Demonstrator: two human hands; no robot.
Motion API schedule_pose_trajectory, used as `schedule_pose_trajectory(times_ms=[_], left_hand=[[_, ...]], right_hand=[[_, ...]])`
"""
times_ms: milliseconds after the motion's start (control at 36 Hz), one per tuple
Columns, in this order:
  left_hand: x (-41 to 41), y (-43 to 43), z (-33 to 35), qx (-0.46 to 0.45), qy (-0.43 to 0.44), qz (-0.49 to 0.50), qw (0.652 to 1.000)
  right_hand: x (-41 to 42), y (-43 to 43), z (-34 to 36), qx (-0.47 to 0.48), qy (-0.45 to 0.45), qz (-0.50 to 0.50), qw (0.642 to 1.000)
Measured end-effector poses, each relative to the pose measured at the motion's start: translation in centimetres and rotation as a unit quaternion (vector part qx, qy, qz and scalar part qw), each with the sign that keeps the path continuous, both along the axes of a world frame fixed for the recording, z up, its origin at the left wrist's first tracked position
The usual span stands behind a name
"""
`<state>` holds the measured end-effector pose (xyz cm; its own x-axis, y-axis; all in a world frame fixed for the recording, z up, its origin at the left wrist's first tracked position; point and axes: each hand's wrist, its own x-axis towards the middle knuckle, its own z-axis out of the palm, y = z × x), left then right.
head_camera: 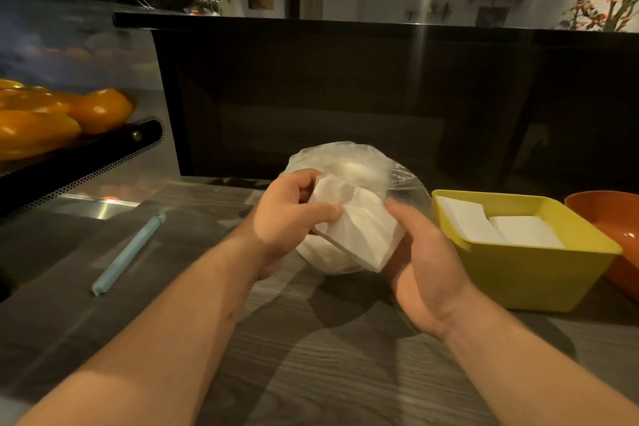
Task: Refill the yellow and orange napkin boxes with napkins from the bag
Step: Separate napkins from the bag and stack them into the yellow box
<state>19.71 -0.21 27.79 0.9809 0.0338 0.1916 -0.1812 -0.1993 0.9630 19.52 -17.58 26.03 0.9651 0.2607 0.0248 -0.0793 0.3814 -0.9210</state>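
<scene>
A clear plastic bag (349,162) full of white napkins sits on the wooden counter in the middle. My left hand (287,218) grips a folded stack of white napkins (359,225) at the bag's mouth, thumb over the top. My right hand (422,263) cups the stack and bag from the right side, fingers curled under it. Right of the bag stands the yellow box (539,273), holding two stacks of white napkins (501,226). The orange box (608,218) is behind it at the right edge, partly cut off; its inside is hidden.
A light blue bag clip (128,252) lies on the counter to the left. A black perforated tray (79,162) of orange peppers (100,111) juts out at the far left. A dark raised counter wall (345,97) runs behind the bag.
</scene>
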Motion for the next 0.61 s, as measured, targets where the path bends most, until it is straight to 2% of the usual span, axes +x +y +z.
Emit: schedule_pose_trajectory(times_ms=[83, 139, 250, 333, 389, 472, 611], left_hand=[[-0.3, -0.6, 0.1, -0.029, 0.054, -0.042, 0.997], [-0.5, -0.9, 0.2, -0.029, 0.076, -0.083, 0.993], [-0.6, -1.7, -0.3, -0.012, 0.111, -0.141, 0.984], [-0.4, -2.6, -1.3, 0.021, 0.089, -0.128, 0.988], [-0.2, -3.2, -2.0, 0.038, 0.062, -0.086, 0.994], [0.2, -3.7, -2.8, 0.047, 0.042, -0.049, 0.997], [0.2, -4.0, -3.4, 0.062, 0.04, -0.048, 0.996]], right_hand=[[-1.3, -1.3, 0.0, -0.057, -0.074, 0.034, 0.995], [-2.0, -2.5, -0.3, -0.116, -0.107, 0.021, 0.987], [-2.0, -4.3, -0.9, -0.286, -0.191, -0.072, 0.936], [-0.8, -4.6, -1.0, -0.344, -0.235, -0.072, 0.906], [0.3, -4.6, -1.3, -0.363, -0.25, -0.073, 0.894], [1.5, -4.9, -1.6, -0.36, -0.237, -0.094, 0.898], [1.8, -4.9, -2.3, -0.325, -0.172, -0.072, 0.927]])
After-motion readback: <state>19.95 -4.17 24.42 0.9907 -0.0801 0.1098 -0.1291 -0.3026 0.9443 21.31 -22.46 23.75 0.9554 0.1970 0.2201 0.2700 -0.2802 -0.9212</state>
